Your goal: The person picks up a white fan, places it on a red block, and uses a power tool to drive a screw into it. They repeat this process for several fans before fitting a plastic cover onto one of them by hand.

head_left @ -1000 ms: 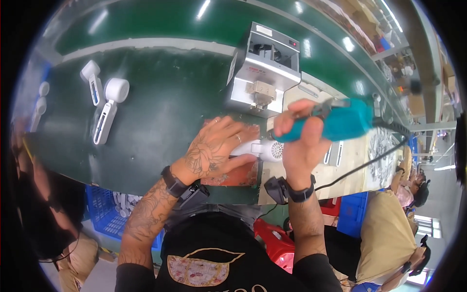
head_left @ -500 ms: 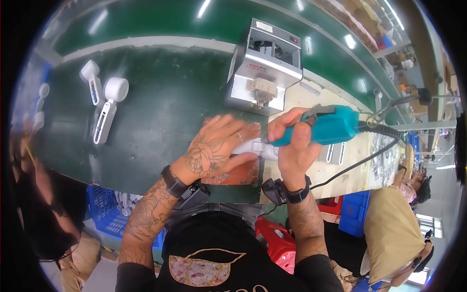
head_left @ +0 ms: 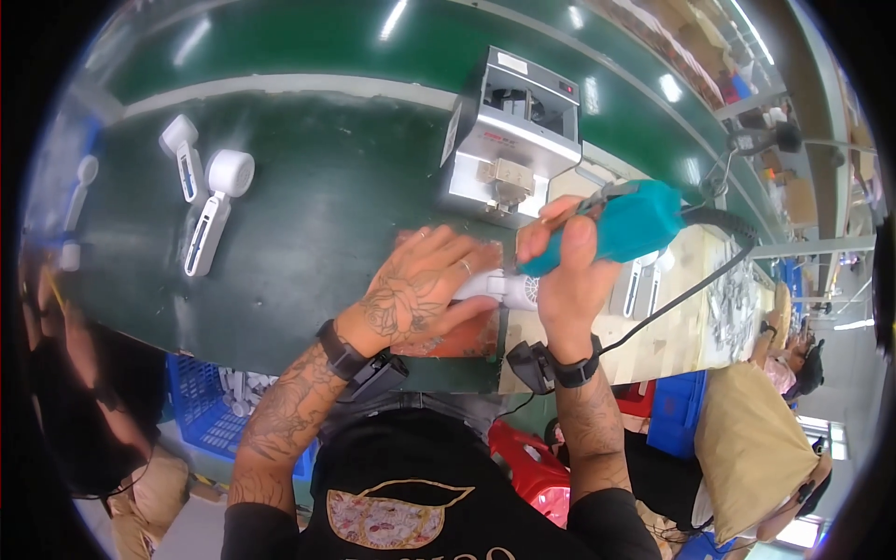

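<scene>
My left hand (head_left: 420,285) is closed over a white handheld fan (head_left: 509,287), pressing it onto a reddish-brown mat (head_left: 448,343). The round slotted head of the fan sticks out on the right, while its handle is mostly hidden under my fingers. My right hand (head_left: 579,289) grips a teal electric screwdriver (head_left: 635,224), with its cable trailing off to the right. The tool lies slanted, its front end pointing down-left near the fan; its tip is hidden by my fingers.
A grey screw feeder (head_left: 513,140) stands just beyond my hands. Two white fans (head_left: 215,210) lie on the green table at left; more (head_left: 639,280) rest on the pale board at right. A blue crate (head_left: 210,411) sits below the table edge. Another person's arm (head_left: 84,364) is at far left.
My right hand and the screwdriver have shifted slightly right, uncovering more of the fan's slotted head. My left hand stays on the fan.
</scene>
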`<state>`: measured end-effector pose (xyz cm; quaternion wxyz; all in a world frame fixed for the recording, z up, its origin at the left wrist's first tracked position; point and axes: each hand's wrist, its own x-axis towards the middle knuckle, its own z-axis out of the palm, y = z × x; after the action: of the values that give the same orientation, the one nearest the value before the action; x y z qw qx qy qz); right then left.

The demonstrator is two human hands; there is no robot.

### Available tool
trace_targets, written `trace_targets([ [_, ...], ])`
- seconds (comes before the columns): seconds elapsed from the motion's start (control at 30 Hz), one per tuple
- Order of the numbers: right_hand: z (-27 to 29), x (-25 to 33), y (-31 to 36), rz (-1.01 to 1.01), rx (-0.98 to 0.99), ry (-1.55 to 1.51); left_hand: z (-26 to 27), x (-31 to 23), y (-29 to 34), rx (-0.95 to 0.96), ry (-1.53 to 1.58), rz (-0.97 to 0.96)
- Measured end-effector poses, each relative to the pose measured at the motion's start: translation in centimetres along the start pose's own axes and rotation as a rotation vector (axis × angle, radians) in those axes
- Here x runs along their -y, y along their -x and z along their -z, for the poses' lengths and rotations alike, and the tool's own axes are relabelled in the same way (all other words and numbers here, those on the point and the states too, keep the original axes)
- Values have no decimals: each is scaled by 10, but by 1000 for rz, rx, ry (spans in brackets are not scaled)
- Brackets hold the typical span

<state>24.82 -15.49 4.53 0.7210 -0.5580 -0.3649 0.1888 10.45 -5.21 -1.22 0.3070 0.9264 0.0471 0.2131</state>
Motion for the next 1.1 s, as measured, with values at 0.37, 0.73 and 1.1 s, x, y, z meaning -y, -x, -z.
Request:
trace_targets([
  [0.37, -19, -18, -53, 219, -21, -23, 0, -5, 1, -57, 25, -11],
  [0.73, 9, 23, 25, 33, 42, -11, -4, -3, 2, -97, 29, 13],
  [1.1, 19, 11, 37, 30, 67, -174, 0, -6, -6, 0, 29, 20],
])
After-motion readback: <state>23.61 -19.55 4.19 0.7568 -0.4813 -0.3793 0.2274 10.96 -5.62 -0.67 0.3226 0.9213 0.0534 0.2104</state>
